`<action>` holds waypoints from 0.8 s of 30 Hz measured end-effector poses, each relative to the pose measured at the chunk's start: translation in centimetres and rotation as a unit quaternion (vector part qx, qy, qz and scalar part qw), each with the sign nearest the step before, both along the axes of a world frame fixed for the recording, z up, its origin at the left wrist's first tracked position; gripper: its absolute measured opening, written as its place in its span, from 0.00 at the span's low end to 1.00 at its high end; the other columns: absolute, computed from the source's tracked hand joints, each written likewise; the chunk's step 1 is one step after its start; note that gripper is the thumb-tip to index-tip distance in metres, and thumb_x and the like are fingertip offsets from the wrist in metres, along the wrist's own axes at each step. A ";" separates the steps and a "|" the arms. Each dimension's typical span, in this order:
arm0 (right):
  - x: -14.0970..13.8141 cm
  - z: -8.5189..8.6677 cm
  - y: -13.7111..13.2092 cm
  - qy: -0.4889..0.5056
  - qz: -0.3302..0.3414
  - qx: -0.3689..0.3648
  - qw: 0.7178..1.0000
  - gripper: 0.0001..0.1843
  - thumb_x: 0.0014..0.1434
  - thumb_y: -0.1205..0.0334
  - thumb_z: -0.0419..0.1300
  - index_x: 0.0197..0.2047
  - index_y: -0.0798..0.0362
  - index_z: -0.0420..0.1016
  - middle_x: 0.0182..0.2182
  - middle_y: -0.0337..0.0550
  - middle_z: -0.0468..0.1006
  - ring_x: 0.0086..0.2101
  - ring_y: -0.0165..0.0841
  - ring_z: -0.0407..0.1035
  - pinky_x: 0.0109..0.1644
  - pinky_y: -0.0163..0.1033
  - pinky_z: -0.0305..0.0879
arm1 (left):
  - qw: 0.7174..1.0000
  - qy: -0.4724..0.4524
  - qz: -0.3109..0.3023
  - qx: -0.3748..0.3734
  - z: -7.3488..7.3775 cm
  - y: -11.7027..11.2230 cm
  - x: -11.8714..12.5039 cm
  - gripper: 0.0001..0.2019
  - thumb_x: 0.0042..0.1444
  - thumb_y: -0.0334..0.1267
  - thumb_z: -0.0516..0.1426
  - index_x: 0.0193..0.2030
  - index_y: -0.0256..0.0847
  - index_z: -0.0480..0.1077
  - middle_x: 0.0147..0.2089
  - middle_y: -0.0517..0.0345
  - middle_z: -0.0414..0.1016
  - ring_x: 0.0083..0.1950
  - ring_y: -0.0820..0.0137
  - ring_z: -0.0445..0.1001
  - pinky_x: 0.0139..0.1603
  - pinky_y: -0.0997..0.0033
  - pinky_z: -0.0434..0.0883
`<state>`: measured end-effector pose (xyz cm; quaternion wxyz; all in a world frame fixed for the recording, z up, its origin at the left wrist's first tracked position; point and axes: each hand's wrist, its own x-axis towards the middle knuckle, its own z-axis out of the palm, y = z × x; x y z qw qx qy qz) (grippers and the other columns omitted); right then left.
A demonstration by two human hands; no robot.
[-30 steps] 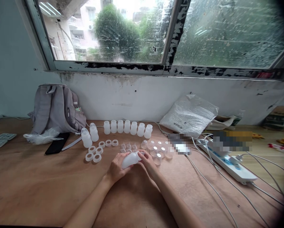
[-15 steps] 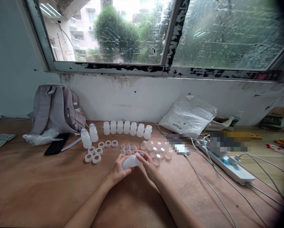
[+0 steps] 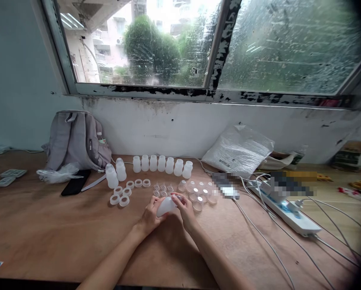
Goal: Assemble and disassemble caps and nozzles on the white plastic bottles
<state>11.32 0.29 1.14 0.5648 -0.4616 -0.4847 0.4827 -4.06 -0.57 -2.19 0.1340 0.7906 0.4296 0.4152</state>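
Note:
A frosted white baby bottle is held tilted above the table, its body in my left hand with the fingers wrapped round it. My right hand is closed on the bottle's top end, where a small clear part shows between the fingertips; its exact shape is mostly hidden. Just beyond my hands lie several clear nipples. Clear domed caps are grouped to the right. White collar rings lie on the left. Behind stand a row of open bottles and two topped bottles.
On the wooden table, a grey backpack, a plastic bag and a black phone are at left. A silvery bag, white cables and a power strip are at right. A window is ahead.
The camera view has shifted slightly. My right hand's fingers have moved a little over the bottle's top, now covering more of it. My left hand keeps its hold.

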 end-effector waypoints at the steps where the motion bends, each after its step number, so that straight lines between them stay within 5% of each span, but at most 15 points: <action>1: 0.0 0.2 -0.1 -0.003 0.011 -0.012 1.000 0.18 0.46 0.50 0.61 0.36 0.55 0.73 0.30 0.43 0.74 0.32 0.33 0.68 0.32 0.35 0.65 | 1.000 0.003 -0.002 0.000 0.1 0.0 0.0 0.24 0.49 0.39 0.55 0.55 0.45 0.57 0.42 0.54 0.60 0.41 0.67 0.68 0.42 0.67 0.70; 5: 1.4 1.2 -0.3 -0.112 0.093 -0.069 0.987 0.23 0.46 0.45 0.58 0.37 0.56 0.71 0.26 0.42 0.72 0.22 0.31 0.68 0.17 0.32 0.60 | 1.000 -0.007 -0.021 -0.013 0.8 -0.4 -0.3 0.25 0.46 0.38 0.57 0.53 0.45 0.59 0.42 0.54 0.62 0.41 0.67 0.68 0.42 0.68 0.69; 8: 4.0 2.4 -0.2 -0.297 0.113 -0.027 0.948 0.22 0.49 0.44 0.54 0.32 0.55 0.72 0.21 0.40 0.70 0.16 0.29 0.63 0.15 0.31 0.54 | 0.998 -0.048 -0.031 -0.018 1.5 -0.6 -0.4 0.23 0.43 0.38 0.59 0.49 0.43 0.61 0.42 0.55 0.65 0.42 0.67 0.68 0.44 0.67 0.68; 12: 8.3 3.6 0.9 -0.525 -0.050 0.087 0.845 0.13 0.50 0.52 0.55 0.29 0.52 0.74 0.24 0.42 0.71 0.25 0.32 0.66 0.26 0.34 0.58 | 0.990 -0.122 0.001 -0.069 1.9 -0.5 -0.8 0.17 0.42 0.39 0.60 0.40 0.40 0.63 0.38 0.56 0.69 0.38 0.68 0.69 0.39 0.69 0.67; 14: 10.0 3.7 1.5 -0.574 -0.060 0.081 0.812 0.10 0.49 0.59 0.56 0.34 0.50 0.75 0.27 0.42 0.71 0.28 0.33 0.67 0.29 0.34 0.58 | 0.983 -0.153 0.005 -0.103 1.9 -0.3 -1.1 0.16 0.42 0.40 0.60 0.39 0.40 0.63 0.36 0.58 0.70 0.36 0.69 0.69 0.36 0.71 0.67; 18: 10.9 3.0 2.2 -0.572 0.054 0.007 0.819 0.13 0.46 0.68 0.57 0.37 0.50 0.73 0.23 0.38 0.71 0.22 0.28 0.65 0.25 0.31 0.57 | 0.972 -0.192 0.001 -0.135 1.9 0.0 -1.6 0.15 0.44 0.41 0.59 0.39 0.39 0.65 0.35 0.59 0.71 0.34 0.71 0.69 0.34 0.74 0.66; 24: 8.7 2.2 3.1 -0.485 0.122 -0.009 0.866 0.10 0.46 0.65 0.57 0.36 0.51 0.71 0.21 0.36 0.67 0.18 0.25 0.61 0.18 0.29 0.54 | 0.974 -0.188 0.024 -0.121 1.7 0.2 -1.5 0.19 0.40 0.38 0.61 0.41 0.41 0.66 0.41 0.57 0.71 0.39 0.68 0.70 0.38 0.71 0.67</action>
